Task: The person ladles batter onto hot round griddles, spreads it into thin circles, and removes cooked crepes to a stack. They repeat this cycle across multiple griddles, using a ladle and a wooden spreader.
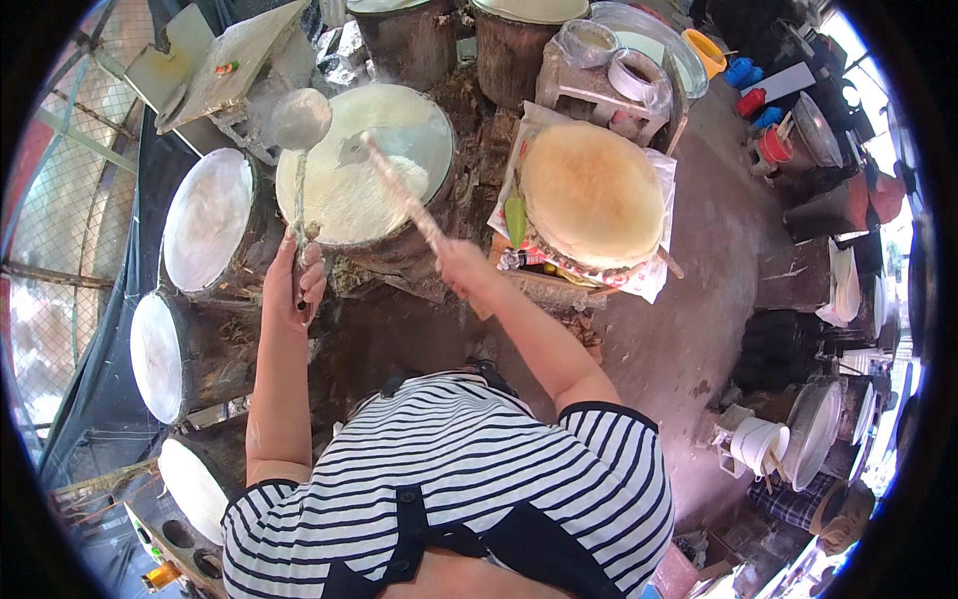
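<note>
My left hand [293,278] is closed round the long handle of a ladle [300,119], whose round metal head is raised over the far left rim of a round griddle [344,225]. Pale batter [334,180] covers much of that griddle, with a thicker whitish patch near the middle and a thin greyish area at the far right. Gripped in my right hand [466,270] is a long wooden-handled tool [401,192]. It slants to the far left across the griddle, and its small flat end is over the batter; whether it touches cannot be made out.
Right of the griddle, a stack of round golden flatbreads [594,190] lies on a paper-lined stand, beside a green leaf [515,220]. Behind it sit bowls [639,75] and a large metal basin [654,30]. Several more round griddles [210,220] stand at left and far side.
</note>
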The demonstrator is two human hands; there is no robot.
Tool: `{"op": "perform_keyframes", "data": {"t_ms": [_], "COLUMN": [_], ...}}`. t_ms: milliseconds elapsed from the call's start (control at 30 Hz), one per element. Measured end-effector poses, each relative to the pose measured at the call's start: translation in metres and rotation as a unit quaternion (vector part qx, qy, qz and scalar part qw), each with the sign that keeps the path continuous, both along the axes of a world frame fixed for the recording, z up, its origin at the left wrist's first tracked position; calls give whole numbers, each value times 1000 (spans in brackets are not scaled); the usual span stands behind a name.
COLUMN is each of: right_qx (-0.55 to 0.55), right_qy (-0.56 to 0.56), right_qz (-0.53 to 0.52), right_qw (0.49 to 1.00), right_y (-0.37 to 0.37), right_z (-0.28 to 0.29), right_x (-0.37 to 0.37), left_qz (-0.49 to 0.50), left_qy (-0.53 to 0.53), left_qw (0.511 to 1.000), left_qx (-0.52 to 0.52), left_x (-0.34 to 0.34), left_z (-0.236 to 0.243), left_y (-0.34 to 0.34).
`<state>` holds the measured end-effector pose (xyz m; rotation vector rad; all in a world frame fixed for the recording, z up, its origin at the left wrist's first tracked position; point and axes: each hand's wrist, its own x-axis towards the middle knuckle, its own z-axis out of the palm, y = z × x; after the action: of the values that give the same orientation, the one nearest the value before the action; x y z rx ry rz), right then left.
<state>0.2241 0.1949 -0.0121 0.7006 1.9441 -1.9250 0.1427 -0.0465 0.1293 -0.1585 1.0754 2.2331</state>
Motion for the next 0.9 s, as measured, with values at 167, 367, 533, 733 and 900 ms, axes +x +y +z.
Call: {"op": "perform_keyframes", "data": {"t_ms": [167, 367, 533, 733, 900], "right_qx": [473, 504, 512, 536, 503], "right_qy": [355, 328, 329, 271, 197], "right_qz": [177, 139, 223, 184, 267], "right_qw": [787, 787, 762, 778, 798], "right_y": [-9, 49, 36, 80, 94], "right_z": [-69, -46, -58, -49, -90], "right_x": [11, -24, -5, -61, -40], "left_qz": [19, 62, 53, 68, 67], "left_qy": [-17, -20, -24, -50, -65], "left_qw": [1000, 997, 998, 996, 993], "left_qx": [-14, -35, -41, -35, -74], "left_x": [0, 3, 4, 0, -5], "left_z": [-6, -8, -12, -20, -26], "left_y": [13, 26, 34, 37, 35]}}
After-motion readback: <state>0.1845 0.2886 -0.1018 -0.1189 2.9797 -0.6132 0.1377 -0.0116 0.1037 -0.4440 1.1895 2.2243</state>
